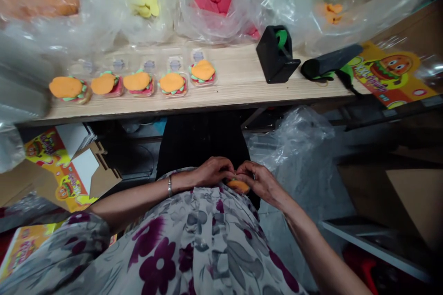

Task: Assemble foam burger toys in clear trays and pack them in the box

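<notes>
Over the lap (204,145): orange piece (238,187), gripped by right hand (260,180)
Left hand (215,169): fingertips at its edge; grip unclear

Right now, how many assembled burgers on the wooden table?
5, in one row on the table, left of the tape dispenser: leftmost burger, second burger, middle burger, fourth burger, rightmost burger, slightly farther back. None seems hidden.

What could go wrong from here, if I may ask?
The orange piece, at the left hand and right hand and away from the table, could slip and fall. The five burger-shaped pieces sit near the table's front edge, so a bump might knock one off.
</notes>
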